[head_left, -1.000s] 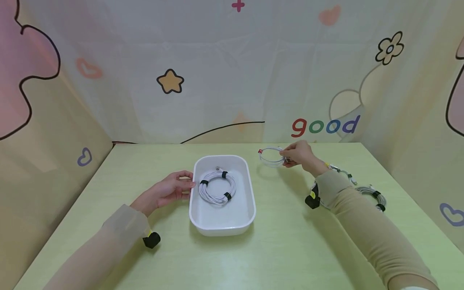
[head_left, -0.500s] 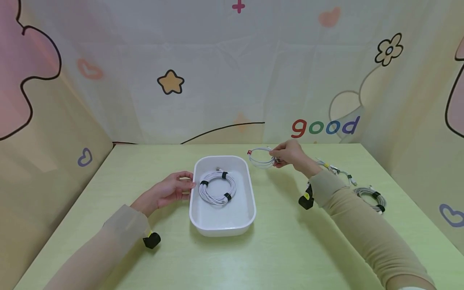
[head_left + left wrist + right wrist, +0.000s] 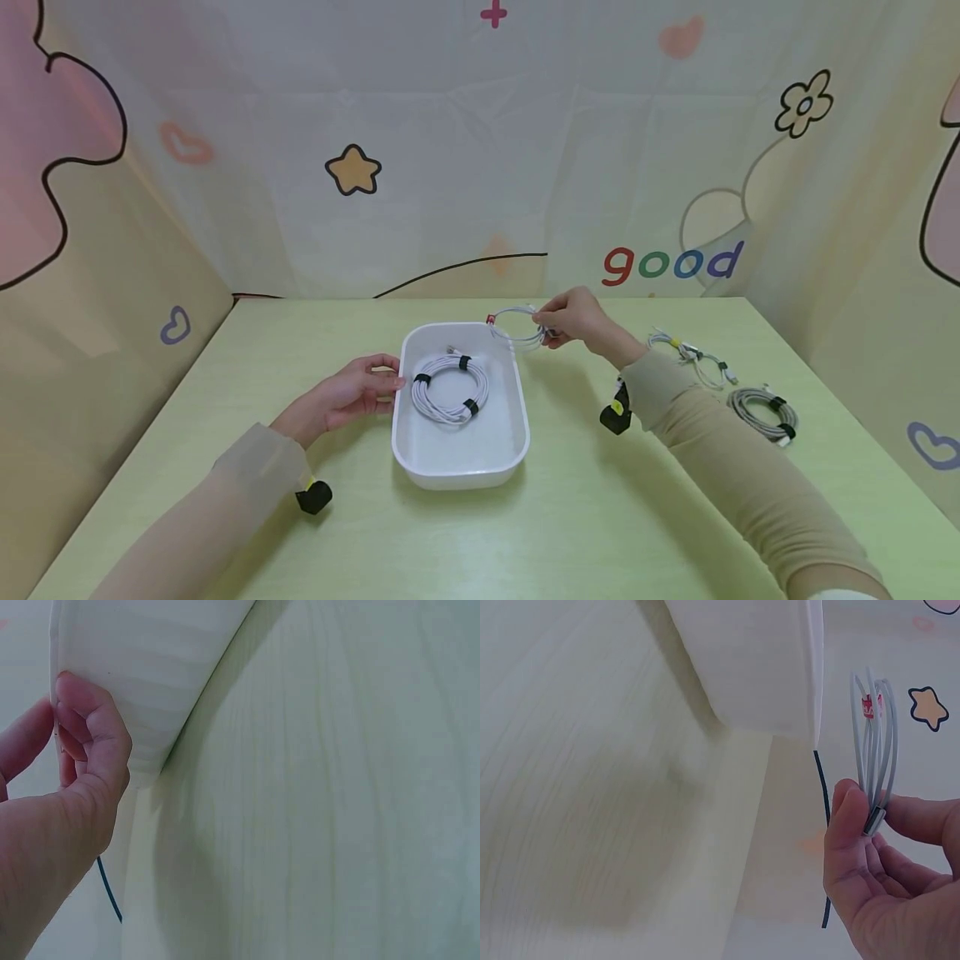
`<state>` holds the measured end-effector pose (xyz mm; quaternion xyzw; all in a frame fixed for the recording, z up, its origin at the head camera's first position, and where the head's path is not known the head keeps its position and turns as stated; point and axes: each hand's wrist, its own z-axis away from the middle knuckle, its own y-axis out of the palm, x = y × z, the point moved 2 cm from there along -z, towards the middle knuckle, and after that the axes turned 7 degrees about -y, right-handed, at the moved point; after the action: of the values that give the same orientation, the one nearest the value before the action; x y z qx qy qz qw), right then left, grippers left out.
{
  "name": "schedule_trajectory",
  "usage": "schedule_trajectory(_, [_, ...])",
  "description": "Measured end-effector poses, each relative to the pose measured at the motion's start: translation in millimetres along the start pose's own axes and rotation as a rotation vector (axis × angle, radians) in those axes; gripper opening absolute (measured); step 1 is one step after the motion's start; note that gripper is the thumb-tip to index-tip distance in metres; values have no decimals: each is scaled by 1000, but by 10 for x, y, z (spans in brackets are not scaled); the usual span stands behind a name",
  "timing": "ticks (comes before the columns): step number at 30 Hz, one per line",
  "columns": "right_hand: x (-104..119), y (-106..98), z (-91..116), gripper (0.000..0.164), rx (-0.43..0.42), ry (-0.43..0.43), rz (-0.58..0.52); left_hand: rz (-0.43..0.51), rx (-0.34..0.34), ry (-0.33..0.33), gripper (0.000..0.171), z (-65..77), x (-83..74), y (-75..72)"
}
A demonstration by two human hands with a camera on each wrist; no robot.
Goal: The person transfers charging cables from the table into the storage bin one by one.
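Note:
A white plastic tub (image 3: 459, 479) sits mid-table. Inside it lies a coiled white network cable (image 3: 450, 390) bound with black straps. My left hand (image 3: 363, 392) grips the tub's left rim, thumb and curled fingers at its edge; the left wrist view shows this hand (image 3: 82, 757) against the outer wall. Between thumb and fingers, my right hand (image 3: 577, 321) pinches a small coiled white cable (image 3: 517, 337) with a red tie. That coil hangs above the tub's far right corner. A metal plug end (image 3: 874, 821) shows at the fingertips in the right wrist view.
To the right on the pale green table (image 3: 570, 533) lie a thin white cable (image 3: 693, 353) with a yellow tie and a grey coiled cable (image 3: 763, 414) with black straps. A printed curtain (image 3: 450, 167) stands behind the table.
My right hand has carried the small white coil leftward, from right of the tub to over its far right corner. The left hand and tub have stayed put.

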<state>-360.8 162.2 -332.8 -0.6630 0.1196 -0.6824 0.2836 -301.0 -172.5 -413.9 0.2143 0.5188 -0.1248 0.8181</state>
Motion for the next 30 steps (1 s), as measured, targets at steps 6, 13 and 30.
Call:
schedule_trajectory(6, [82, 139, 3, 25, 21, -21, -25, 2, 16, 6, 28, 9, -2, 11])
schedule_trajectory(13, [168, 296, 0, 24, 44, -42, -23, 7, 17, 4, 26, 13, -2, 16])
schedule_trajectory(30, [290, 615, -68, 26, 115, -116, 14, 2, 8, -2, 28, 6, -9, 6])
